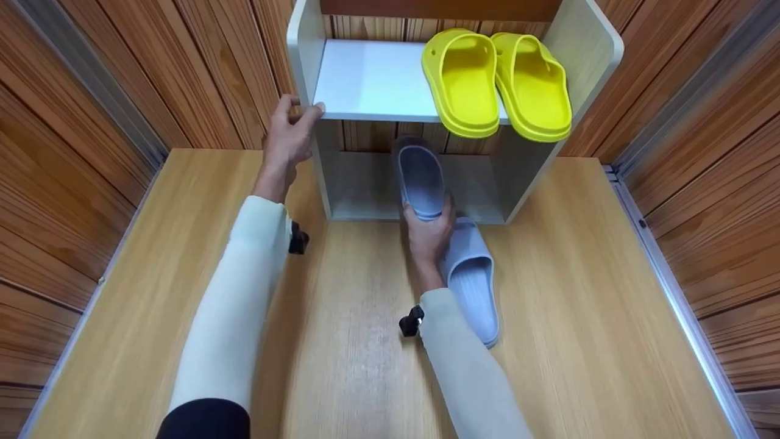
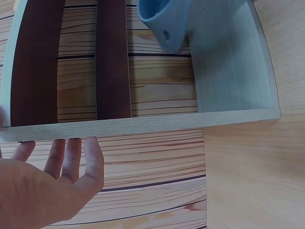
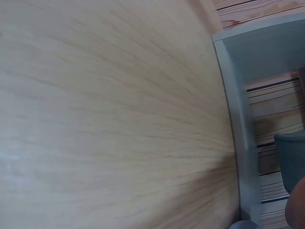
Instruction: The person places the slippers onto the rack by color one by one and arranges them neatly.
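Observation:
My right hand (image 1: 429, 235) grips a grey clog (image 1: 421, 177) by its heel, toe pointing into the lower compartment of a small shoe rack (image 1: 359, 195). In the left wrist view this clog (image 2: 174, 28) shows a hole in its side. The other grey clog (image 1: 472, 280) lies beside my right wrist, toe towards the rack. My left hand (image 1: 289, 137) holds the rack's left side panel at upper-shelf height, thumb at the front edge and fingertips (image 2: 94, 148) against the outer face. The right wrist view catches only a bit of my right hand (image 3: 296, 207).
A pair of yellow clogs (image 1: 469, 85) stands at the right of the white upper shelf (image 1: 378, 76), heels over its front edge. The rack stands on a wood-grain surface (image 1: 353, 341) against a plank wall (image 1: 213, 73). Metal-edged walls (image 1: 670, 292) flank both sides.

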Demonstrator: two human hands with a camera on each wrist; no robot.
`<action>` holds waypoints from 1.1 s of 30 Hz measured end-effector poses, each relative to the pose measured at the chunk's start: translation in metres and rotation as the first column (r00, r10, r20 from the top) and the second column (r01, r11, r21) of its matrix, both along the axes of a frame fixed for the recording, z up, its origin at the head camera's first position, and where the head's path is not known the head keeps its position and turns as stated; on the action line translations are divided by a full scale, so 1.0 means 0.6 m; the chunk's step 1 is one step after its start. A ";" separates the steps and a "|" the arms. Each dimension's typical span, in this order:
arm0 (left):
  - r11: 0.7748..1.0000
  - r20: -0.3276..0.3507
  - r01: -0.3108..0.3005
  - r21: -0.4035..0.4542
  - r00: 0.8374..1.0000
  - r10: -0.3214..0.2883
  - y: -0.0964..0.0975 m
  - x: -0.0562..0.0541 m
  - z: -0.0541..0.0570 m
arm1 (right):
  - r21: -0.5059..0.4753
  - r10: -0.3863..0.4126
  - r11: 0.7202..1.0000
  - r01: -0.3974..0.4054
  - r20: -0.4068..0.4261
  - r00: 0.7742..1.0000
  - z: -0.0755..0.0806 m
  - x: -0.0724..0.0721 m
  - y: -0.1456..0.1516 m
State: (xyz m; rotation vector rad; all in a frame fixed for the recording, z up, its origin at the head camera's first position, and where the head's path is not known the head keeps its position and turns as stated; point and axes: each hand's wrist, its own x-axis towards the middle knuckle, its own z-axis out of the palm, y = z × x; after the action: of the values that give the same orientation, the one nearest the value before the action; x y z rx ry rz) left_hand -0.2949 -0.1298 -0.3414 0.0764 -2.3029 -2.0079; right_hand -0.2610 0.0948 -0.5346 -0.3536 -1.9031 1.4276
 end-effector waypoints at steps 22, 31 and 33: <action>0.999 0.046 -0.019 -0.036 0.999 0.021 0.003 -0.004 0.010 | -0.002 0.022 1.000 -0.022 0.026 0.999 -0.022 -0.012 -0.005; 1.000 0.029 -0.008 -0.017 1.000 0.008 0.000 -0.001 0.002 | 0.045 0.013 0.999 -0.017 0.096 0.995 -0.038 -0.004 -0.007; 1.000 0.034 -0.010 -0.009 0.999 0.010 -0.001 -0.001 0.001 | 0.045 0.027 0.998 -0.032 0.110 0.994 -0.042 -0.002 -0.007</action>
State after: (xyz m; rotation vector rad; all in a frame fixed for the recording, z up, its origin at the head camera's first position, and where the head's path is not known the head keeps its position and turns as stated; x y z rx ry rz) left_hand -0.2956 -0.1303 -0.3411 0.1218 -2.3263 -2.0076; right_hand -0.2623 0.0909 -0.5596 -0.3898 -2.0338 1.4054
